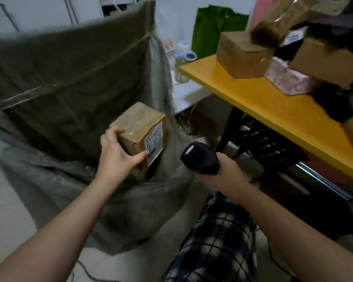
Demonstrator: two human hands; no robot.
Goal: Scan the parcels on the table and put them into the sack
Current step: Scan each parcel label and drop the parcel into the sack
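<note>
The sack (69, 78) filling the left of the frame is a dull olive grey. Mid-frame, your parcel (139, 131) is tan brown, and its label (154, 141) is white with black handwriting. Your scanner (200, 157) is matt black with one white oval on top. The bench (253, 102) at the right is bright yellow. On it are brown boxes (243, 53) and a pink box (287, 81) mottled with white. At upper centre is a green bag (216, 27). At the bottom, your trousers (218, 231) are dark navy checked with cream.

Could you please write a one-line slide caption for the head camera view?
Left hand holds a taped parcel at the open sack; right hand holds the scanner.
</note>
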